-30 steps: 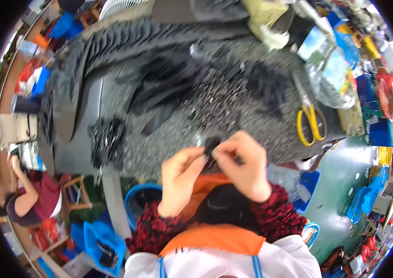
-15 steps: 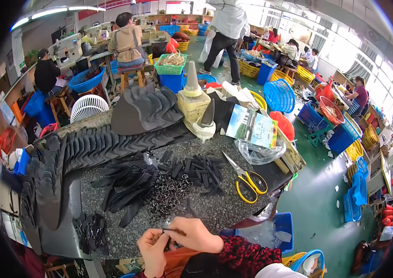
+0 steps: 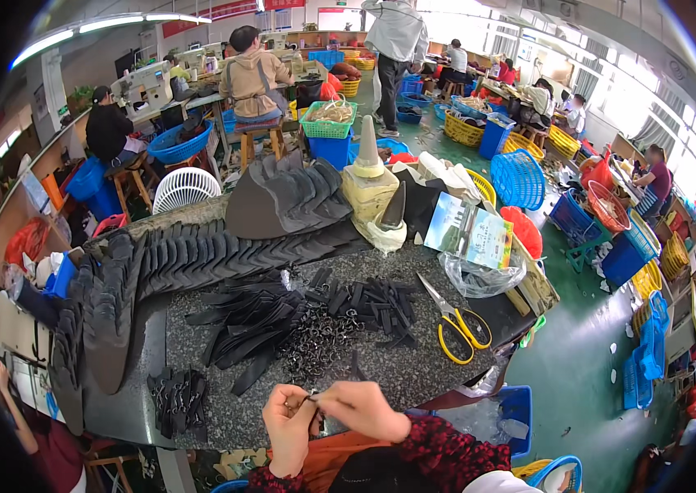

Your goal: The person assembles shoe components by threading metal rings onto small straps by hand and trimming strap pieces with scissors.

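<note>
Near the front edge of the dark speckled worktop [image 3: 413, 374], my two hands meet fingertip to fingertip. My left hand [image 3: 288, 431] pinches a small black strip [image 3: 312, 398], mostly hidden by the fingers. My right hand [image 3: 366, 411] grips the same strip from the other side. Just beyond lies a heap of small dark metal clasps [image 3: 319, 341]. Long black strips [image 3: 241, 320] spread to its left, and short black strips [image 3: 376, 304] lie behind it to the right. A bunch of straps with metal clasps [image 3: 177, 403] rests at the front left.
Yellow-handled scissors [image 3: 464, 333] lie open-bladed at right. Overlapping dark curved pieces [image 3: 225, 259] line the back and left. Behind them stands a cone-topped block [image 3: 368, 185], beside a printed card [image 3: 469, 230] over a clear bag. A blue bin [image 3: 516, 419] sits right, below the table.
The view has swung left, so the scene sits further right. My hands stay together at the black strip. At lower left, another person's arm has come into view.
</note>
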{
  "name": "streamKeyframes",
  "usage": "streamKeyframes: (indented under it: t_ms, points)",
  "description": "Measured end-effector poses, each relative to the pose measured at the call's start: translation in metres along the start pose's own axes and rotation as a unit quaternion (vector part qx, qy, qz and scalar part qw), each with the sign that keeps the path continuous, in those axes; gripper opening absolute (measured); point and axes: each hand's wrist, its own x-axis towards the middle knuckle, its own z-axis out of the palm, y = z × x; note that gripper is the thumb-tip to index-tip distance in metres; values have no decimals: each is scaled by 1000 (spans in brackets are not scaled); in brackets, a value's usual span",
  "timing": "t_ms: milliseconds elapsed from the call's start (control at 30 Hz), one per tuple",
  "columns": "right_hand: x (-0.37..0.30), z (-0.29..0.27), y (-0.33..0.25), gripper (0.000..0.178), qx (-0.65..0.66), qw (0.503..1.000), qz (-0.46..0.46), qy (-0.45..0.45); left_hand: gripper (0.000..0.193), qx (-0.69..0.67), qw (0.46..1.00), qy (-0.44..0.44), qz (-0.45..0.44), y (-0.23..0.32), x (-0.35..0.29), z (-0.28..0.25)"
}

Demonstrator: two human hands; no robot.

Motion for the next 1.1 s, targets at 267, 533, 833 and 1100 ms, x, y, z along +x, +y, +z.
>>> streamKeyframes:
  t_ms: [267,533,833,1100]
  points:
    - [15,-31,-8,15,-1,990,33,-136,4,29,997,-69,-18,5,-9,0]
    - [9,-29,-3,9,-85,995,-32,-28,19,29,977,-165,-131,14,-7,-19]
    - [7,-18,-16,18,-153,984,-87,15,16,100,992,-82,-11,3,-12,-9]
    - [-1,-5,-4,20,-206,970,-128,9,11,206,977,-56,5,2,-15,-11]
